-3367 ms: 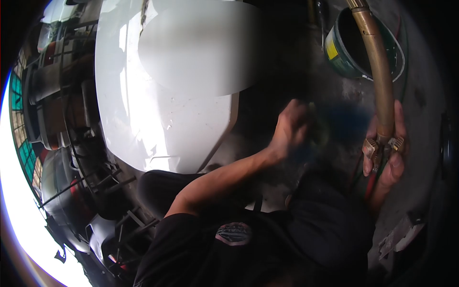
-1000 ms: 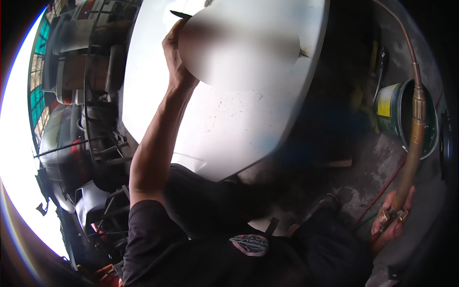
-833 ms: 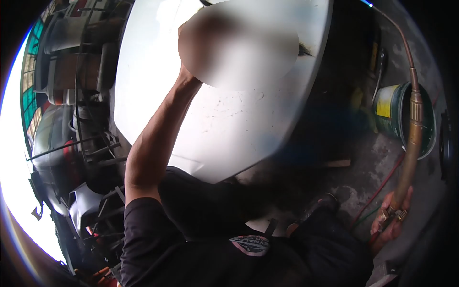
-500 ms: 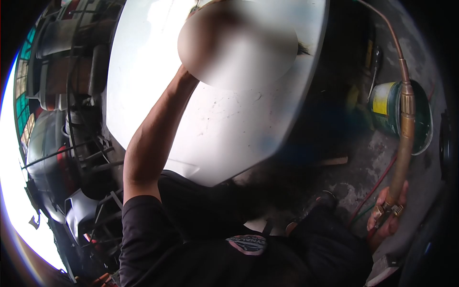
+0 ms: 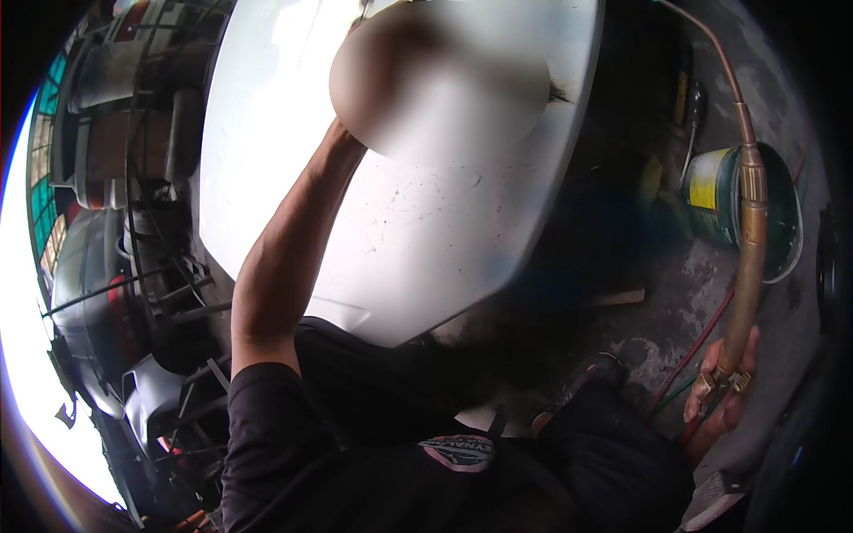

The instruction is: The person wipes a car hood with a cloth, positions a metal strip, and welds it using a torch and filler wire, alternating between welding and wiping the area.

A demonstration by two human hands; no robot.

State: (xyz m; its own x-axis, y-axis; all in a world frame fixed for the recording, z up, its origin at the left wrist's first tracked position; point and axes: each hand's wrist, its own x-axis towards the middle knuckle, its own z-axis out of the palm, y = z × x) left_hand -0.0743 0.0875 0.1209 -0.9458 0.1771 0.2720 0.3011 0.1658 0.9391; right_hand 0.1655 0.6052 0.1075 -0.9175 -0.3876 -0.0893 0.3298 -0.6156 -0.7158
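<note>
My right hand grips the valve end of a brass gas torch, with its fingers wrapped round behind the valve knobs. The torch's thin copper neck curves up and left to the top edge of the view. My left arm reaches forward over a large white panel that looks like car bodywork. A blurred oval patch covers my left hand, so its fingers and anything in them are hidden. Small dark specks and scratches mark the panel below the patch. A dark, streaky tuft shows at the patch's right edge.
A dark green bucket with a yellow label lies tilted behind the torch. Red and green hoses cross the stained floor. A wood strip lies beside the panel. Car bumpers are stacked on a metal rack at left.
The view shifts slightly, and the panel's right edge and the bucket sit a little further left. My right hand and the torch are slightly higher in view. My left arm stays nearly still.
</note>
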